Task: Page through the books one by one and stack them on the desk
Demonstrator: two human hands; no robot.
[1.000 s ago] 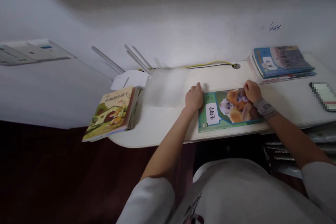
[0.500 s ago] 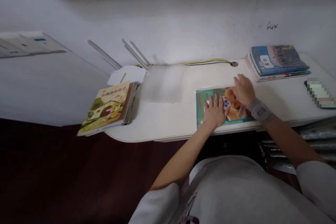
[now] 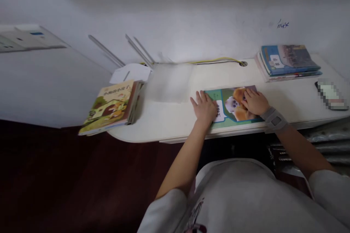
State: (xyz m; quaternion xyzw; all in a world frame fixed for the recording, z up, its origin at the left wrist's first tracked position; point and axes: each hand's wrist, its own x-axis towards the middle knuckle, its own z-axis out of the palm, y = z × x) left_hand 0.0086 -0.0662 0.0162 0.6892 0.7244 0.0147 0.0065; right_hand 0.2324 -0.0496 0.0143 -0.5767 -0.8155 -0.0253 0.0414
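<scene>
A green book (image 3: 235, 106) with golden monkeys on its cover lies flat near the front edge of the white desk (image 3: 166, 120). My left hand (image 3: 204, 107) rests at the book's left edge, fingers spread, covering part of that side. On the upper right of the cover lies my right hand (image 3: 256, 102), its fingers stretched out over the picture. A grey watch band (image 3: 275, 118) circles my right wrist. Neither hand is wrapped round anything. A clear plastic sheet (image 3: 170, 83) lies left of the book.
On the left, a stack of picture books (image 3: 109, 109) overhangs the desk's rounded end, beside a white router (image 3: 129, 72) with upright antennas. A stack of blue-covered books (image 3: 290, 62) stands at the back right. Near the right edge lies a phone (image 3: 330, 94). Yellow cable (image 3: 218, 59) runs along the wall.
My left hand has slid left from the cover's middle to its left edge, uncovering the white label. My right hand has come down flatter on the cover. The view has shifted slightly.
</scene>
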